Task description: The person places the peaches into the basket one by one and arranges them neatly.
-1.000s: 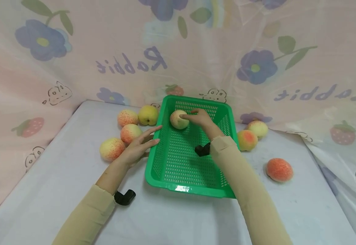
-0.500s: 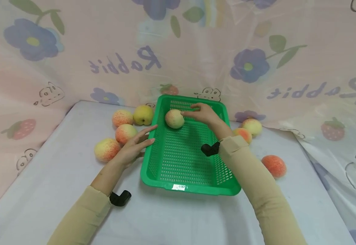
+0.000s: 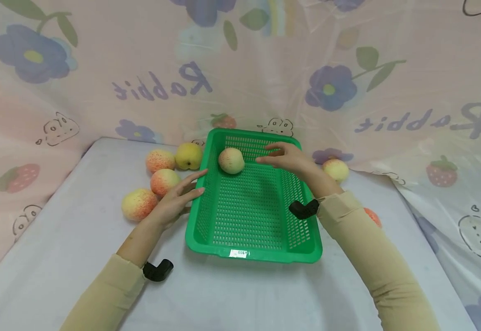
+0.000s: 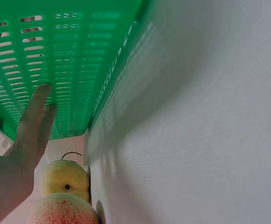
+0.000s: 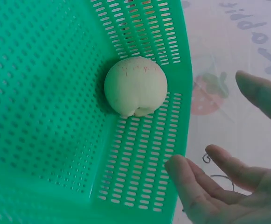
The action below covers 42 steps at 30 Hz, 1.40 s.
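While the left hand [image 3: 174, 202], fingers extended, apparently touches the outside of the basket [image 3: 244, 216], the right hand [image 3: 290, 161] is empty above its far end, fingers loosely parted. One peach [image 3: 231, 161] lies inside, in the far left corner; more fruit [image 3: 139, 204] sits on the worktop [image 3: 248, 299] on both sides.

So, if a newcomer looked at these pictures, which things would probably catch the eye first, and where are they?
Most likely the bright green basket in the middle of the white table, with one pale round fruit in its far left corner. Next, perhaps, the two hands: the left hand at the basket's left side, the right hand over its far right part, holding nothing.
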### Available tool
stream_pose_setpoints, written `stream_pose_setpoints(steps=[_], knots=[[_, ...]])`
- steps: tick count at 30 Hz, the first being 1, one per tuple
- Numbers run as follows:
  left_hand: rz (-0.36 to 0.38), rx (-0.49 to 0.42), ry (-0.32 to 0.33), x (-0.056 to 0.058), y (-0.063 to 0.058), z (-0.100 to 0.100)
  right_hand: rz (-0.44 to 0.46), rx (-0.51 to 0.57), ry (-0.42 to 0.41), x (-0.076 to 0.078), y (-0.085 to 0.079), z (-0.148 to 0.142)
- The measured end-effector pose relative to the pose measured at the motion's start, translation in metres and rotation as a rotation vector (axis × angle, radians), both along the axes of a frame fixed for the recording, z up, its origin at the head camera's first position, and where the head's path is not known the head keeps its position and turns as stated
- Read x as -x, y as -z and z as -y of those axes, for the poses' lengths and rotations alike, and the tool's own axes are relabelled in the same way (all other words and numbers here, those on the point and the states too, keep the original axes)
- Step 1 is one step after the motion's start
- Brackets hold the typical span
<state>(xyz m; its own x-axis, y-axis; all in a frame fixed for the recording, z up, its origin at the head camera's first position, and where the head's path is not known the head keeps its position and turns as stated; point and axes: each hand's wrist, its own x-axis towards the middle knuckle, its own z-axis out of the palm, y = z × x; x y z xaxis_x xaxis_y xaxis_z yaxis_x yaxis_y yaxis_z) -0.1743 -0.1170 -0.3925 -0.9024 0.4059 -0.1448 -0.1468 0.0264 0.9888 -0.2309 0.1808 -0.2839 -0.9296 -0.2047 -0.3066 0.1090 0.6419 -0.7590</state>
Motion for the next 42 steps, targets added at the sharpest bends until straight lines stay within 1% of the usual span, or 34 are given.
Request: stream_pose_setpoints(steps=[4, 7, 11, 18, 23, 27, 32, 33, 35, 39, 42], knots=[[-0.008, 0.003, -0.007, 0.000, -0.001, 0.002, -0.008, -0.056, -0.019, -0.003, -0.001, -0.007], [-0.013, -0.002, -0.008, 0.000, -0.001, 0.003, -0.011, -0.092, -0.016, -0.005, 0.000, -0.012], [-0.016, -0.008, -0.001, 0.000, -0.001, 0.003, -0.018, -0.105, -0.008, -0.010, 0.001, -0.020], [-0.007, -0.011, 0.001, -0.002, -0.002, 0.002, -0.037, -0.093, -0.036, -0.021, 0.001, -0.038], [-0.008, -0.014, 0.010, -0.002, 0.002, -0.002, -0.065, -0.064, -0.036, -0.031, 0.002, -0.059], [-0.005, -0.003, 0.011, -0.002, 0.004, -0.005, -0.083, -0.073, -0.009, -0.039, 0.006, -0.078], [-0.014, 0.009, -0.005, -0.001, 0.004, -0.003, -0.101, -0.002, 0.037, -0.042, 0.013, -0.095], [-0.015, 0.010, -0.008, 0.000, 0.003, -0.003, -0.118, 0.013, 0.050, -0.043, 0.015, -0.098], [-0.015, 0.010, -0.010, 0.000, 0.003, -0.003, -0.184, 0.015, 0.083, -0.043, 0.022, -0.101], [-0.013, 0.004, -0.015, 0.000, 0.002, -0.002, -0.344, 0.003, 0.204, -0.045, 0.043, -0.106], [-0.012, -0.001, -0.015, 0.000, 0.003, -0.001, -0.421, 0.037, 0.293, -0.046, 0.058, -0.107]])
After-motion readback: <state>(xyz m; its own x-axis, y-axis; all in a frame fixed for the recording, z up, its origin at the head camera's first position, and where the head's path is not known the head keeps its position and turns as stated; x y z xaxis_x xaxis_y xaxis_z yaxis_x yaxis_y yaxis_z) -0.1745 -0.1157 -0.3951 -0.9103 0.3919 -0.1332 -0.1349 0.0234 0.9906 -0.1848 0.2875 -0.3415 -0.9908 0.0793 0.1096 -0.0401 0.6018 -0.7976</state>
